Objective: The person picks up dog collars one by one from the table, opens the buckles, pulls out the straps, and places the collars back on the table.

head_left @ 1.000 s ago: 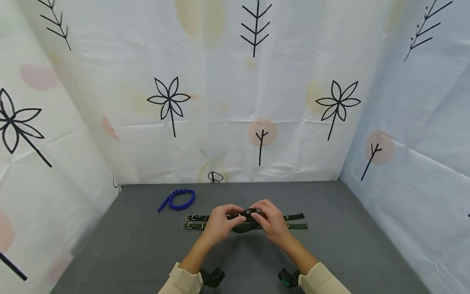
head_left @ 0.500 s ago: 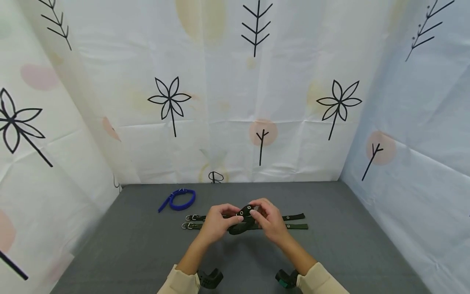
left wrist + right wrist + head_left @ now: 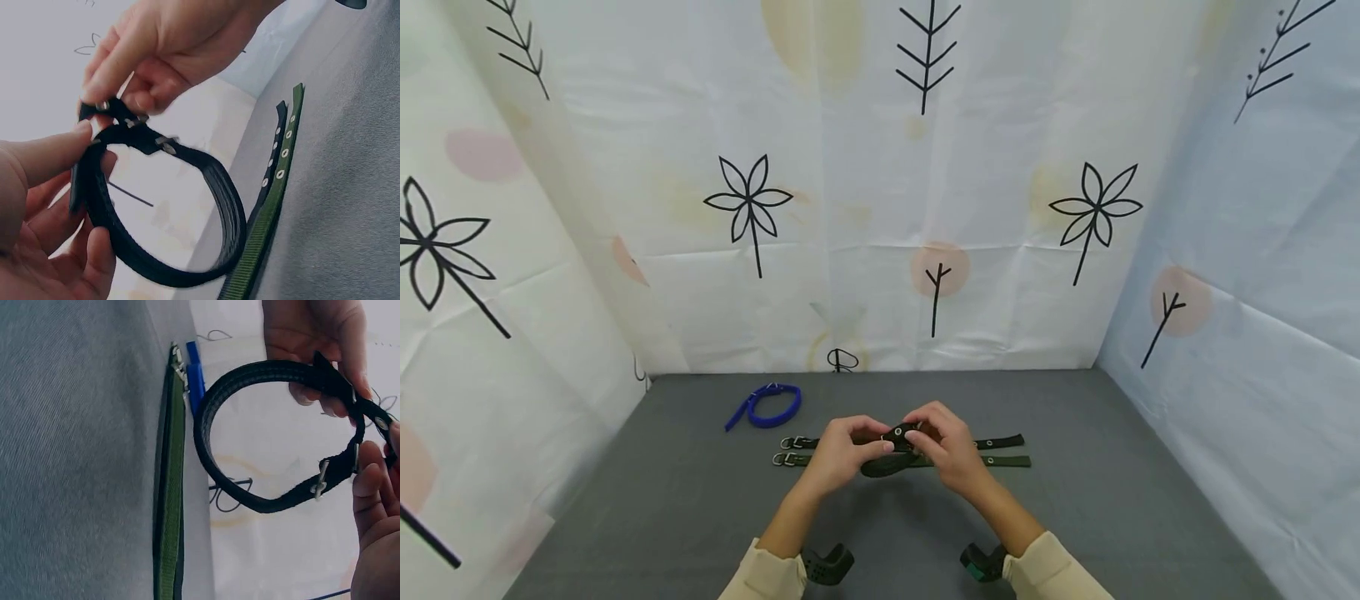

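Observation:
Both hands hold a dark dog collar (image 3: 883,467) bent into a loop above the table. In the left wrist view, the left hand (image 3: 47,200) pinches its strap between thumb and fingers. The right hand (image 3: 381,506) pinches the collar's eyeleted end close to the buckle, as the right wrist view shows. A metal buckle (image 3: 321,480) and a metal-rimmed eyelet (image 3: 382,424) are visible on the loop. Below the hands, a black collar (image 3: 1003,442) and a green collar (image 3: 1009,462) lie straight, side by side, partly hidden by the hands.
A coiled blue collar (image 3: 775,410) lies on the grey table (image 3: 700,500), left of and behind the straight collars. Patterned white sheets (image 3: 850,292) enclose the back and sides. A dark device (image 3: 827,567) sits at each wrist.
The right hand has shifted slightly left toward the left hand. The eyeleted end tilted up half a second ago and now lies flatter, while the hanging loop has swung a little left.

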Motion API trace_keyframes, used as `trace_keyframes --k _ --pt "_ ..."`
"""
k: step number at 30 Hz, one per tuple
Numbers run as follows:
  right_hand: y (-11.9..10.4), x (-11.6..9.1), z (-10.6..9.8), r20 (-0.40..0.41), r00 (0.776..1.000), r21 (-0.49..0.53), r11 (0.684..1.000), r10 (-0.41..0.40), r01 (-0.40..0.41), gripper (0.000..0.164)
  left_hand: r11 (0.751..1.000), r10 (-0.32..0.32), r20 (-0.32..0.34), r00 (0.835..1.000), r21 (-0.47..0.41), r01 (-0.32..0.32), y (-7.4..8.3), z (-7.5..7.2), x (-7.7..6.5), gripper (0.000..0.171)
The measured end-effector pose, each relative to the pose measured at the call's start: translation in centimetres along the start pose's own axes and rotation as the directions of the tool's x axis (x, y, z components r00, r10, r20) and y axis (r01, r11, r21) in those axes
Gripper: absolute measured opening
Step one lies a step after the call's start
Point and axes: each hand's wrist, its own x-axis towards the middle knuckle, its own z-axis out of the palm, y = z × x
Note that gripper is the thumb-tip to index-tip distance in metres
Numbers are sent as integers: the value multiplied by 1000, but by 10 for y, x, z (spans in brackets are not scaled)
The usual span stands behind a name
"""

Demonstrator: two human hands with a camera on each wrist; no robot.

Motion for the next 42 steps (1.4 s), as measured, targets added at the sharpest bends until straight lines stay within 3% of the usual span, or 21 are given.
trace_keyframes --k 5,8,10,12,15,18,20,24,27,29,32,37,42 --pt "-4 -1 1 -77 986 235 964 145 -123 15 992 -26 -2 1000 -124 26 -4 1 -1 22" --pt "-6 -1 1 -73 979 254 953 191 -167 14 988 -40 -17 999 -147 37 -5 1 -2 21" --pt "-6 -1 1 -55 982 156 973 178 -167 16 991 -45 -31 999 -125 41 -5 1 -2 20" --pt "-7 0 0 -15 992 -18 992 126 -127 19 995 -55 -42 998 -81 51 -4 0 -3 18" --pt "-8 3 -1 59 998 -244 970 18 -3 24 999 -54 -45 998 -10 54 -2 -1 -5 15" --pt "-9 4 -2 86 995 -310 949 -41 65 25 999 -49 -31 998 18 50 -1 -2 -4 15" --pt "-8 3 -2 57 997 -279 958 -45 59 24 999 -41 -16 999 10 41 -1 -2 -4 16" --pt "-26 7 -6 -43 999 -120 993 14 -19 20 998 -37 13 999 -45 38 21 -5 -11 17" --pt "-40 11 -9 -116 988 13 995 104 -103 15 995 -50 26 998 -90 52 24 -5 -12 17" --pt "-39 12 -10 -148 976 66 986 162 -154 13 991 -61 27 998 -116 64 11 -2 -9 17" --pt "-40 13 -10 -175 957 89 972 232 -219 12 986 -61 27 998 -151 65 0 1 -6 18" --pt "-41 12 -4 -206 933 45 955 295 -292 9 980 -39 19 999 -194 42 -1 5 -7 20" --pt "-47 11 3 -292 907 43 952 302 -303 8 995 -11 18 1000 -95 12 5 11 -8 17"
